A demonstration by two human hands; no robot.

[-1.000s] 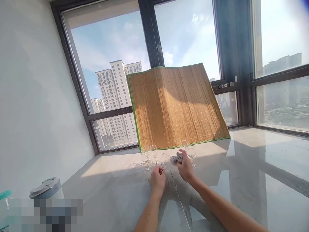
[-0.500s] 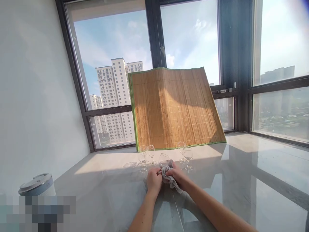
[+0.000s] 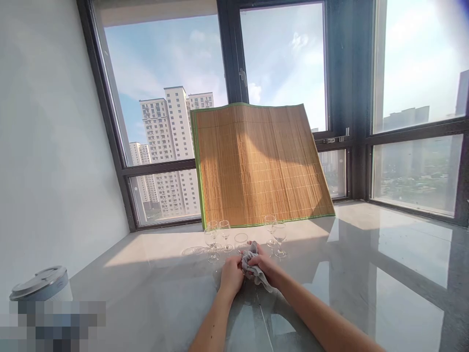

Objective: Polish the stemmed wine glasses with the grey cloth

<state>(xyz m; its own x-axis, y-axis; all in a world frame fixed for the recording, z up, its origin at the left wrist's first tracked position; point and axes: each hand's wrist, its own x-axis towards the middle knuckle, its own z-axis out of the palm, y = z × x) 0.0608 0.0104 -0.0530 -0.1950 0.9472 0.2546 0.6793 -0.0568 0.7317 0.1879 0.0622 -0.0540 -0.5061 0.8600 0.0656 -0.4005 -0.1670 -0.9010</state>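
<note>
Head view: right hand (image 3: 269, 268), fingers bunched round grey cloth (image 3: 252, 263), had come in against left hand (image 3: 231, 275), fingers curled, apparently holding glass (image 3: 241, 244) between them; wiping likely underway.

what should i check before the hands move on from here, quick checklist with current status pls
1. Left hand has hold of the glass: ok, its bowl shows just beyond the hands.
2. Held glass's stem and base sound: cannot tell, hidden by hands and cloth.
3. Cloth secure in right hand: ok, bunched in the fingers, one end hanging down.
4. Other glasses upright: ok, three standing to the left and two to the right.
5. Clear gap between right hand and the two on the right: cannot tell, they look close.
6. Lidded cup out of the way: ok, well off to the left.
</note>
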